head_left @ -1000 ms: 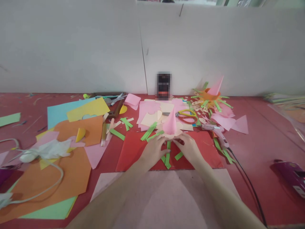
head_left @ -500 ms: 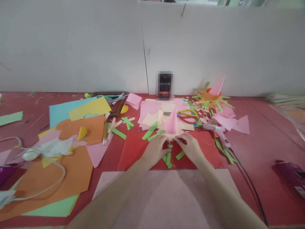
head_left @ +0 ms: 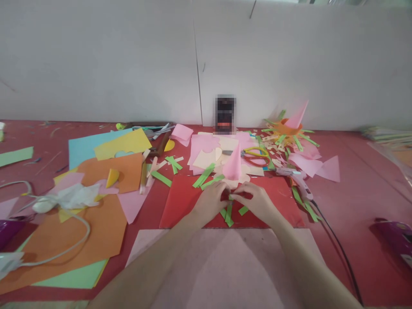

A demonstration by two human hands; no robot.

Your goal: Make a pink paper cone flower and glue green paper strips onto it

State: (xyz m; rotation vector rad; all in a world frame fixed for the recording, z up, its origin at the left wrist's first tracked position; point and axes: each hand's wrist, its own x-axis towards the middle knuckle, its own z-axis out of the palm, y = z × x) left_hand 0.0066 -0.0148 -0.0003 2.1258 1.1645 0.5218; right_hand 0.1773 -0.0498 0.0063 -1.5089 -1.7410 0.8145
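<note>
A pink paper cone (head_left: 233, 165) stands upright on a cream scalloped paper base (head_left: 233, 183), above a red board (head_left: 183, 201). At the front edge of this base my left hand (head_left: 210, 199) has its fingers curled; what lies between them is hidden. Close to it on the right, my right hand (head_left: 255, 201) pinches at a small green paper strip (head_left: 231, 197), whose end shows between the two hands. More green strips (head_left: 228, 214) lie on the board just below my fingers, and others (head_left: 204, 175) rest left of the cone.
Behind the cone lie scissors (head_left: 254, 155) on pink and cream paper. A glue gun (head_left: 299, 180) with a black cord lies right, below an orange piece with a pink cone (head_left: 291, 126). Coloured sheets (head_left: 96, 231) and a white cable (head_left: 86, 229) cover the left side.
My right hand's fingertips have come slightly back from the cream base's edge to the green strip. My left hand stays nearly in place. The whole view has shifted a little.
</note>
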